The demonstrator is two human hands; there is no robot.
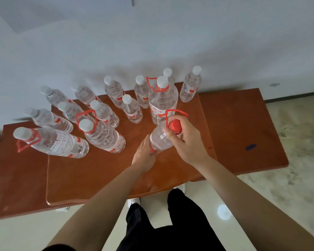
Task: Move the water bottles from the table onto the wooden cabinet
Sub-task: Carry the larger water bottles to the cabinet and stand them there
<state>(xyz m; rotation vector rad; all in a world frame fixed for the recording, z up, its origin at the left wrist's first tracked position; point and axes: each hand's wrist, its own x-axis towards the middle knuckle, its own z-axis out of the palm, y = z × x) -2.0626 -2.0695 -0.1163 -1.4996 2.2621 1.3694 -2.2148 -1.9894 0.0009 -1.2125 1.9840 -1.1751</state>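
Note:
A large clear water bottle with a red cap (160, 137) stands on the reddish-brown wooden surface (101, 171) near its middle. My right hand (186, 140) grips its neck just below the cap, and its red carry handle sticks up behind my fingers. My left hand (145, 153) holds the bottle's lower body from the near side. Three more large bottles with red handles stand here: one behind (162, 102), one at centre left (103, 137), one at far left (54, 143). Several small white-capped bottles (132, 109) stand upright between and behind them.
The wooden top is made of joined panels; the right panel (243, 131) carries only a small blue mark (250, 147). A white wall rises directly behind the bottles. Pale tiled floor (288, 192) lies to the right and below, with my legs and shoes at the near edge.

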